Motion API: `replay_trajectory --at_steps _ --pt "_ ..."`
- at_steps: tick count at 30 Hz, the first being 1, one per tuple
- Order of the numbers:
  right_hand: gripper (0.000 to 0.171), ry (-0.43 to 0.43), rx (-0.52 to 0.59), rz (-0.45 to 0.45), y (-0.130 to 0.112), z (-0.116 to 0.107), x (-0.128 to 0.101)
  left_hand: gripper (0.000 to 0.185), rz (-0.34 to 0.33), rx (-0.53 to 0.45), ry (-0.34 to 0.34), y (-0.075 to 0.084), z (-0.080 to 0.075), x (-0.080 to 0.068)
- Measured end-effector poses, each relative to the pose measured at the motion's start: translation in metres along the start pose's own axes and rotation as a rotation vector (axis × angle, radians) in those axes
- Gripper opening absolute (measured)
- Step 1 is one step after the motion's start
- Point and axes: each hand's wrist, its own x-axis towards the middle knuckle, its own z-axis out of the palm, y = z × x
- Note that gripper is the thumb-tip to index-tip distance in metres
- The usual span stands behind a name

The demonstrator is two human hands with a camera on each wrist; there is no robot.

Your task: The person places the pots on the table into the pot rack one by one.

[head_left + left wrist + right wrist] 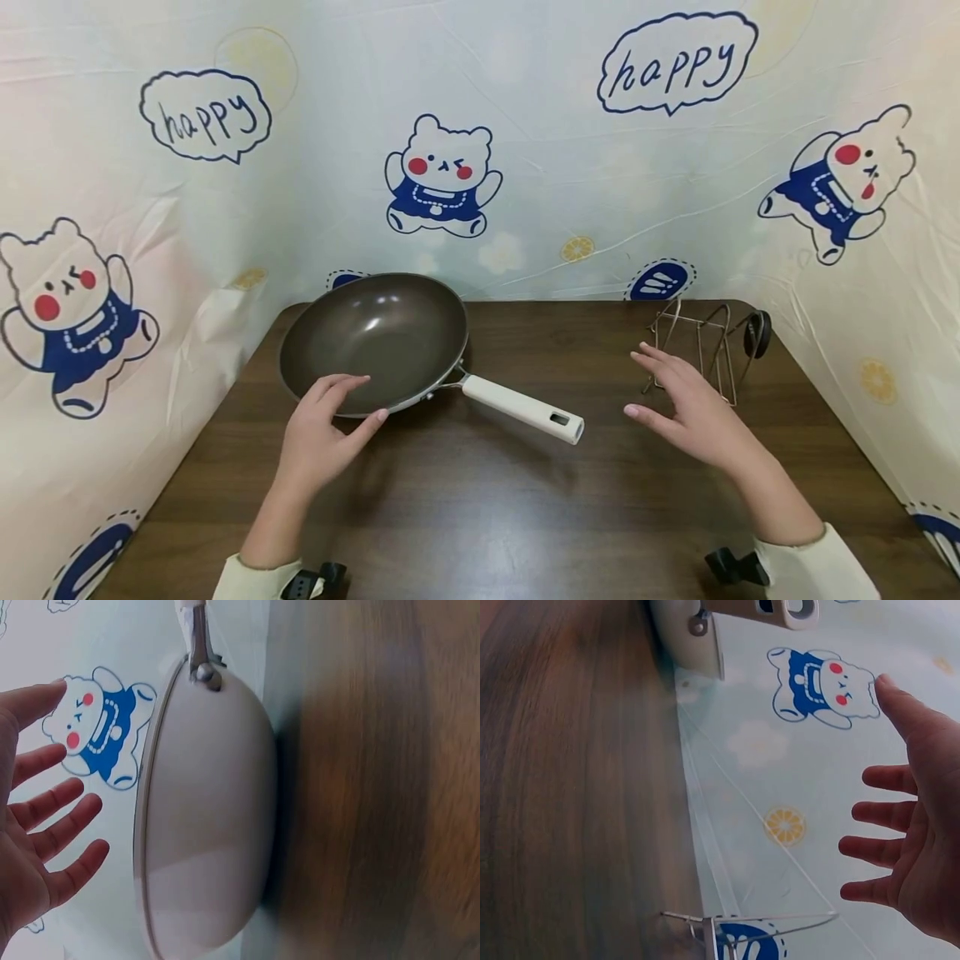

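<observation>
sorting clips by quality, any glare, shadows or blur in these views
Head view: glare spots inside the pan, a softer sheen on the table, a faint shadow below the handle; left wrist view: dark shadow beneath the pan, table grain smeared; right wrist view: table grain soft too.

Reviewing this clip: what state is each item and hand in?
Frying pan: right way up on the table, empty.
Pan handle: pointing rightward, ungripped.
Wire rack: on the table, partly hidden.
Left hand: fingers apart, holding nothing.
Right hand: fingers extended, holding nothing.
</observation>
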Motion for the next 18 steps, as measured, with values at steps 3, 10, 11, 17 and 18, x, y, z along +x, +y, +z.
replay_trajectory --at_steps 3,10,11,17,18 --pt "0.068 -0.017 0.006 -0.017 -0.004 0.0 0.004 0.046 -0.038 -0.042 -0.014 0.004 0.003 -0.001" --pt "0.067 -0.067 0.019 -0.033 -0.011 0.002 0.012 0.044 -0.076 -0.15 -0.035 0.012 0.013 -0.004" --pt "0.067 -0.071 0.023 -0.03 -0.011 0.003 0.013 0.043 -0.077 -0.167 -0.038 0.013 0.015 -0.004" --pt "0.065 -0.078 0.069 -0.025 -0.011 0.009 0.014 0.037 -0.145 -0.311 -0.079 0.022 0.027 -0.005" --pt "0.064 -0.08 0.078 -0.024 -0.011 0.01 0.015 0.036 -0.166 -0.34 -0.09 0.023 0.028 -0.006"
